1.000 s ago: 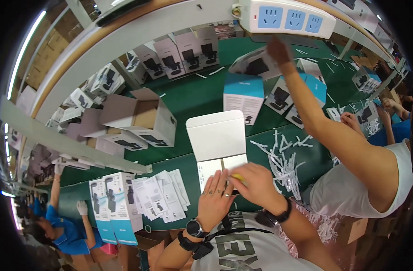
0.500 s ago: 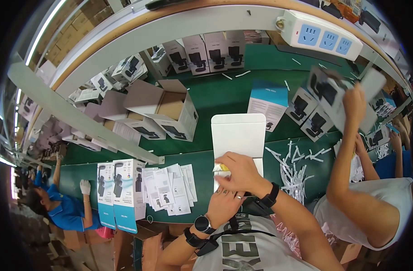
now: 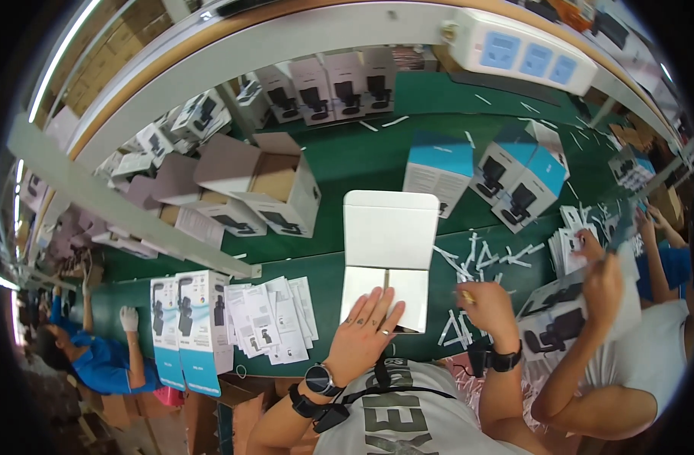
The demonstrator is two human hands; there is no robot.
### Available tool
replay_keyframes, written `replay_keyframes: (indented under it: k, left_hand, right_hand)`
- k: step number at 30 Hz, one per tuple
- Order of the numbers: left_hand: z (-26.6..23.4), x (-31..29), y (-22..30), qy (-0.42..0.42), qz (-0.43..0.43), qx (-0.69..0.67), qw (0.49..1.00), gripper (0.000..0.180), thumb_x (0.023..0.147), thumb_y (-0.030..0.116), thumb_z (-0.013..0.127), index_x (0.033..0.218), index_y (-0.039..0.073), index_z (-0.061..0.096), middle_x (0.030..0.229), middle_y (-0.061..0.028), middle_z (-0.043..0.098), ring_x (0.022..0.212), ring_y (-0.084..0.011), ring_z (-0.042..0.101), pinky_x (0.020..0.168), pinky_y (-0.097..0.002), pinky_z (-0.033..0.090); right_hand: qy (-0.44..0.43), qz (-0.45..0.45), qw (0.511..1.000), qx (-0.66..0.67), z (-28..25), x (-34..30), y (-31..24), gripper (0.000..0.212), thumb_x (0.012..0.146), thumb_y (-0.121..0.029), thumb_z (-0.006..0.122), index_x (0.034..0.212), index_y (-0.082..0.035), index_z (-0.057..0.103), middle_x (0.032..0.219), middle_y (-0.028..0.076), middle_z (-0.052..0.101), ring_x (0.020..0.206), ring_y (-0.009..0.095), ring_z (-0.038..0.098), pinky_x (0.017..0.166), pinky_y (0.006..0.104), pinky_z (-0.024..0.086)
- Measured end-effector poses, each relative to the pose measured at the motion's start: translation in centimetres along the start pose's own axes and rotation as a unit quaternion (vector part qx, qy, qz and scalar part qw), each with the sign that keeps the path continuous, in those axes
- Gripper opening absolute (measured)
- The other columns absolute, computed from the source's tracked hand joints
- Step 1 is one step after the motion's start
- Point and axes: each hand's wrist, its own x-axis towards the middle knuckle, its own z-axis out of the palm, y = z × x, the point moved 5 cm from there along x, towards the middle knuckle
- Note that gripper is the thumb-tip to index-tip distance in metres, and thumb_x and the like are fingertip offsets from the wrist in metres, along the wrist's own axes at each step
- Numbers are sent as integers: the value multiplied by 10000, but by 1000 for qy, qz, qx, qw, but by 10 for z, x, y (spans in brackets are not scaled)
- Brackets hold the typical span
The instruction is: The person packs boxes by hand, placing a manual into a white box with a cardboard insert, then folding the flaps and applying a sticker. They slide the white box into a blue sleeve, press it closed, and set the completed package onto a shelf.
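Note:
In front of me stands a white carton with its long lid flap raised. Two inner flaps lie nearly closed, a narrow brownish gap between them. My left hand rests flat on the carton's near part, fingers stretched out and holding nothing. To the right of the carton, my right hand is closed around a small yellow object, whose kind I cannot make out. This hand is over the table near a heap of white paper strips.
Printed leaflets lie left of the carton, beside two upright printed boxes. Open cartons stand farther left; blue-topped boxes stand beyond. A co-worker's hands handle a printed box at right. A power strip hangs overhead.
My right hand has left the carton and moved right with the yellow object. My left hand now lies flat on the carton. The co-worker at right has brought a box down nearer.

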Motion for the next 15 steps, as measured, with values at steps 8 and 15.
replay_keyframes:
  k: [8, 15]
  left_hand:
    - [6, 0, 10, -19, -30, 49, 998, 724, 875, 147, 787, 1546, 97, 517, 1632, -189, 444, 1505, -397, 427, 1240, -496, 360]
    - [1, -2, 10, -9, -44, -24, 999, 725, 873, 131, 785, 1544, 86, 515, 1634, -208, 433, 1516, -417, 403, 1254, -509, 336]
  right_hand:
    - [206, 11, 972, 113, -19, 24, -32, 610, 896, -114, 748, 1481, -83, 577, 1110, 161, 774, 934, 343, 753, 779, 431, 584]
    - [270, -103, 940, 180, -32, 42, -26, 536, 967, -264, 742, 1433, -27, 623, 1108, 133, 782, 846, 266, 744, 718, 326, 543]
